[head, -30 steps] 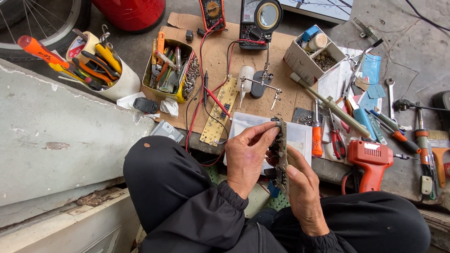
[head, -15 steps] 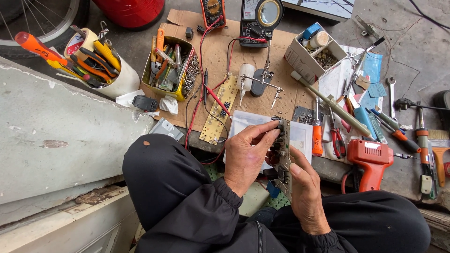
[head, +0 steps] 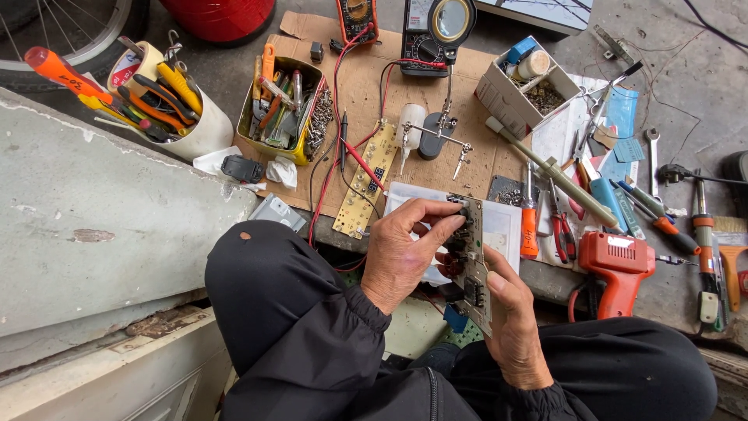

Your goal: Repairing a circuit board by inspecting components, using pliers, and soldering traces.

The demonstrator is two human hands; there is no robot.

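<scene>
A circuit board (head: pixel 473 261) with dark components stands on edge between my hands, above my lap. My left hand (head: pixel 405 253) grips its top end, fingers curled over the component side. My right hand (head: pixel 514 327) holds the lower end from the back, thumb pressed on the board's edge. Both sleeves are black. Just beyond the board lies a white sheet (head: pixel 502 222) on the ground.
A long yellow circuit strip (head: pixel 366 183) with red leads lies on cardboard (head: pixel 366 86). Around it: a yellow tool tub (head: pixel 269 132), white tool bucket (head: pixel 199 129), two multimeters, a magnifier stand (head: pixel 448 23), orange soldering gun (head: pixel 619 265), screwdrivers, pliers, parts box (head: pixel 506 93). Concrete ledge left.
The board has been turned slightly between my hands and my left fingers have shifted toward its top edge. Everything on the ground stays put.
</scene>
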